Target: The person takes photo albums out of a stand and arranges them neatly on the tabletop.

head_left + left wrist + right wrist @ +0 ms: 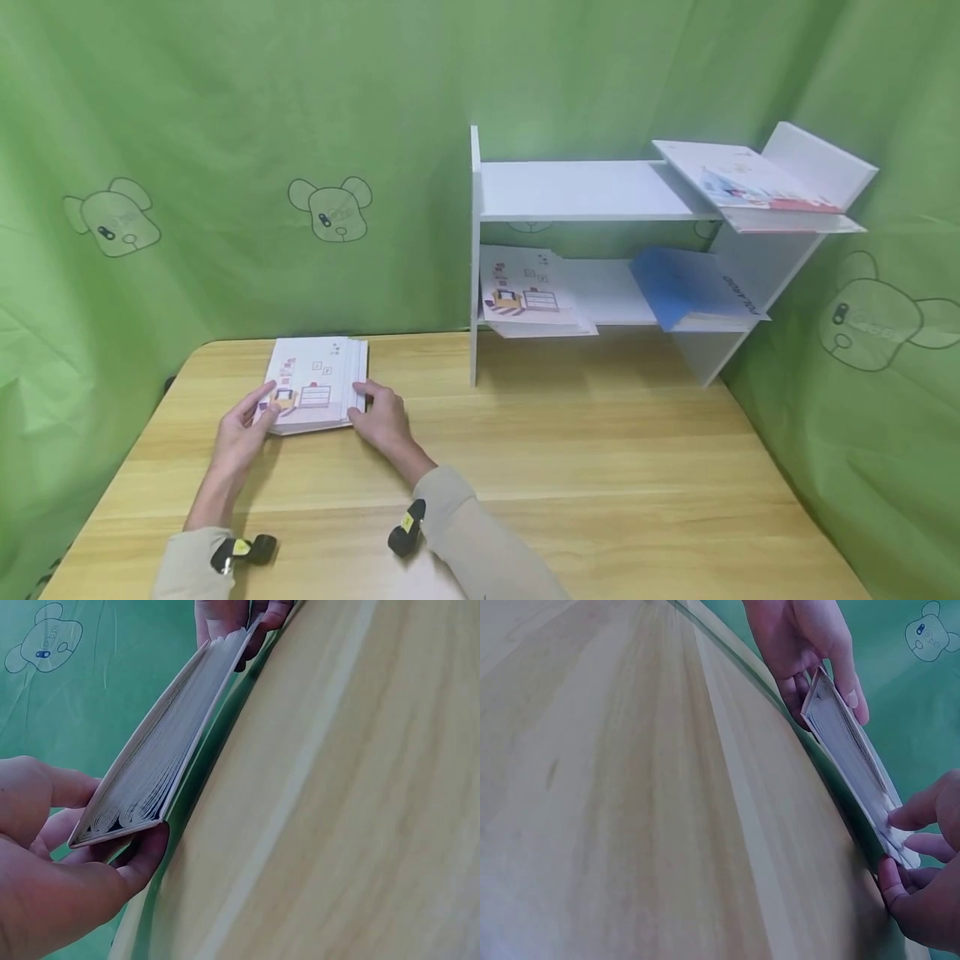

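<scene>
A white photo album (318, 379) with a printed drawing on its cover is held at the left part of the table, and its thick white pages (169, 742) show edge-on in the left wrist view. My left hand (240, 425) grips the album's left side, thumb on the cover and fingers underneath. On the opposite side my right hand (385, 421) pinches the album's edge, where the covers and leaves sit slightly stepped. Both wrist views show the left hand's fingers (142, 859) and the right hand's fingers (889, 885) wrapped below the lower cover.
A white two-tier shelf (573, 190) stands at the back right of the wooden table (600, 467). On its lower board lie a similar white album (525, 287) and a blue album (686, 283). Another printed album (750, 179) lies on the upper board. Green curtain (225, 100) surrounds the table.
</scene>
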`<state>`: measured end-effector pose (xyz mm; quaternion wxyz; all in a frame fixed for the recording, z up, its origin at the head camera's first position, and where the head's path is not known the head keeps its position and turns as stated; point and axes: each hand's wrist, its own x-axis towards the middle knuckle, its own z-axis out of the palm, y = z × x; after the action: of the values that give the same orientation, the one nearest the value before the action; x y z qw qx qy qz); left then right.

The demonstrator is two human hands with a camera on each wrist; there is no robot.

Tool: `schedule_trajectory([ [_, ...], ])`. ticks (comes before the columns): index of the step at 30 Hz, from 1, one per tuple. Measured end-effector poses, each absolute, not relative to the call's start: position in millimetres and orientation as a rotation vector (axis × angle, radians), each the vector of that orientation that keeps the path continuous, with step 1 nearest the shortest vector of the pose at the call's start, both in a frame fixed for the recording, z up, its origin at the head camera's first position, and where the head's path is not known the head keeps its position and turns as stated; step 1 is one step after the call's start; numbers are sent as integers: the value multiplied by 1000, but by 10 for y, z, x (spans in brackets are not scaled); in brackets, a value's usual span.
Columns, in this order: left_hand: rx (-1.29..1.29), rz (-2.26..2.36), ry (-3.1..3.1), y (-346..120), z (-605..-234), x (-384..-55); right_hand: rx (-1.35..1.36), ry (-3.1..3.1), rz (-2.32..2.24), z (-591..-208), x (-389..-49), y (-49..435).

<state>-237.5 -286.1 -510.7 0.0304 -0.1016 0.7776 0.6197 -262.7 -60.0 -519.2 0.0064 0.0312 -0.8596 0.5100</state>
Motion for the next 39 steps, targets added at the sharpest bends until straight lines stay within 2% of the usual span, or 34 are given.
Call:
schedule_trajectory([
  [39,-319,1790,2485,-2851,-5103,-2355,120,-2700,1461,-5228,-2633,-669],
])
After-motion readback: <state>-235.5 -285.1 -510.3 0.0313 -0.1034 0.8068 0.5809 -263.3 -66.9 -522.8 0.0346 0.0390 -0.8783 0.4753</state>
